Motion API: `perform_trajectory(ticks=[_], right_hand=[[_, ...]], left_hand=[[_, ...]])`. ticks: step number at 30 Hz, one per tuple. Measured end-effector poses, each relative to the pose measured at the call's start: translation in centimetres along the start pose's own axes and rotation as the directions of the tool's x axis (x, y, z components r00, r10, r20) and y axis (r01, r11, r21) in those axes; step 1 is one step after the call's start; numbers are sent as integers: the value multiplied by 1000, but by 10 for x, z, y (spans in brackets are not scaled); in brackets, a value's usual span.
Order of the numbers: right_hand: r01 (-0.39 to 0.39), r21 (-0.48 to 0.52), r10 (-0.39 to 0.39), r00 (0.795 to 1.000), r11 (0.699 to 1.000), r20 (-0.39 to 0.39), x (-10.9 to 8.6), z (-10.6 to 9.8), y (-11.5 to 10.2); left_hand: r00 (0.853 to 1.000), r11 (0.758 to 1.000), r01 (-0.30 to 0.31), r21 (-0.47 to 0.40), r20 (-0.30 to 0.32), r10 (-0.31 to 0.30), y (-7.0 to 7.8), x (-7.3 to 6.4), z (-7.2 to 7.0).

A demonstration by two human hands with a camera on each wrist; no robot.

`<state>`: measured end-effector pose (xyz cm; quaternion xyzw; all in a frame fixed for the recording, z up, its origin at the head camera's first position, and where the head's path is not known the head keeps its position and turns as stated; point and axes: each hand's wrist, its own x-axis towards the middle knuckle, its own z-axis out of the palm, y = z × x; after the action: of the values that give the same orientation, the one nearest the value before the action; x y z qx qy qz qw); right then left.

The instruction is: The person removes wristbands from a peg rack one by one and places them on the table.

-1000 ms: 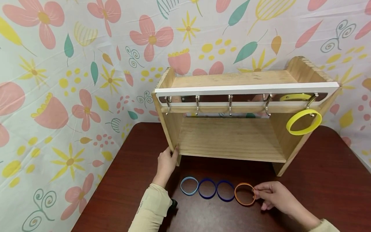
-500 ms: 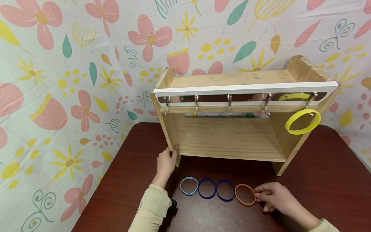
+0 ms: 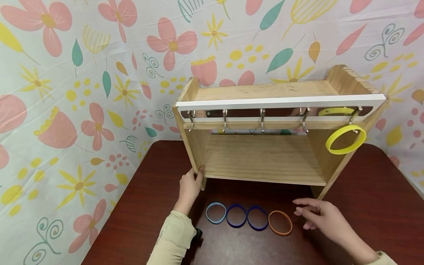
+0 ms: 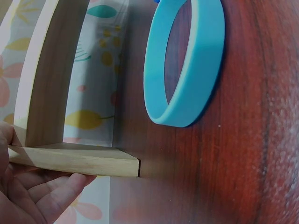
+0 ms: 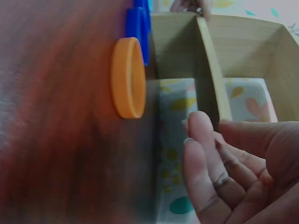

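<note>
My left hand grips the lower left side panel of a wooden shelf; in the left wrist view its fingers lie along the outside of the panel. My right hand is off the table, to the right of an orange silicone wristband, touching nothing, fingers loosely extended. Left of the orange band lie two dark blue wristbands and a light blue wristband, all in a row. A yellow wristband hangs from the rightmost metal hook.
A white-edged rail with several hooks runs across the shelf's front. The shelf stands on a dark red-brown table before a flowered cloth backdrop. A small black object shows beside my left sleeve.
My right hand, which was at the orange wristband's right edge, has let it go and moved a little to the right. My left hand keeps its place on the shelf.
</note>
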<state>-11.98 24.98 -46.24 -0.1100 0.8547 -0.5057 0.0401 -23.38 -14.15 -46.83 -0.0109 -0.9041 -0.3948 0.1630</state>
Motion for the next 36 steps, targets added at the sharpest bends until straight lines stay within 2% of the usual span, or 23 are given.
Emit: perform_trajectory(ticks=[4, 8, 11, 15, 17, 21, 26, 30, 34, 36], right_hand=[[91, 37, -86, 988, 995, -127, 1, -4, -6], [195, 26, -184, 956, 980, -230, 3, -8, -12], [242, 30, -223, 931, 970, -289, 5, -12, -18], [285, 165, -217, 915, 944, -341, 6, -19, -28], [309, 251, -207, 909, 917, -360, 6, -23, -33], [361, 354, -206, 890, 863, -407, 7, -31, -43], [417, 423, -211, 866, 805, -454, 9, -40, -52], [437, 443, -204, 853, 783, -481, 11, -44, -57], [448, 461, -202, 849, 766, -489, 13, -45, -60], [457, 481, -204, 848, 748, -489, 14, -46, -61]], left_hand=[[1000, 1000, 2, 6, -11, -2, 0, 0, 1], [1000, 1000, 1, 17, -20, 0, -1, 0, 1], [1000, 1000, 2, 20, -22, -1, -1, 1, 1], [1000, 1000, 4, 19, -19, -4, -1, 0, 1], [1000, 1000, 6, 15, -14, -6, -1, 0, 1], [1000, 1000, 8, 5, -9, -8, 0, 0, 1], [1000, 1000, 5, 6, -14, -5, -1, 1, 1], [1000, 1000, 4, 16, -20, -4, -1, 1, 1], [1000, 1000, 5, 15, -22, -4, -1, 1, 1], [1000, 1000, 7, 13, -19, -6, -1, 1, 1]])
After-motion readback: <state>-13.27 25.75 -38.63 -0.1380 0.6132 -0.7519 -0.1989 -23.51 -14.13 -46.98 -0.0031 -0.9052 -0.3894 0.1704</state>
